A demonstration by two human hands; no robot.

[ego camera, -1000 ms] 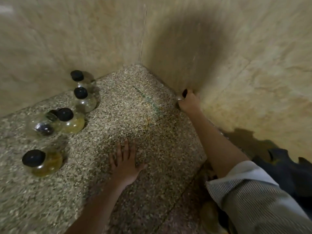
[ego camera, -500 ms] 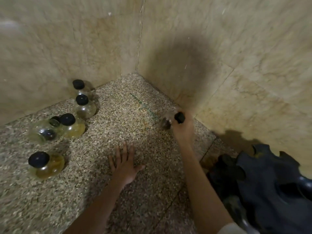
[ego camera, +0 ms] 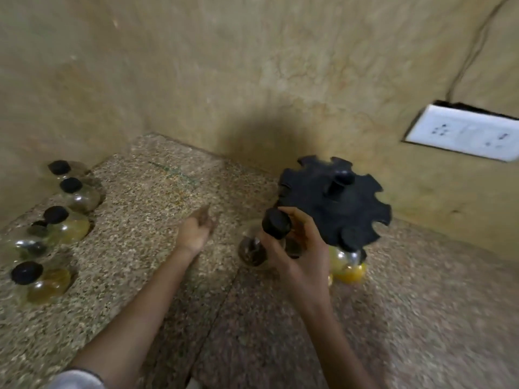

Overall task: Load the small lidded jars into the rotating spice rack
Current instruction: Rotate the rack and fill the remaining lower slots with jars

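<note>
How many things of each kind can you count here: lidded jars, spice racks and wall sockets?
Lidded jars: 7 (five at the left, one in the right hand at, one already loaded)
Spice rack: 1
Wall socket: 1
Total: 9

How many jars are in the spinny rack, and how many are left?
One yellow-filled jar already hangs in the black rack. The right hand holds a dark-filled jar beside it. About five jars wait at the counter's left. The left hand is empty.
</note>
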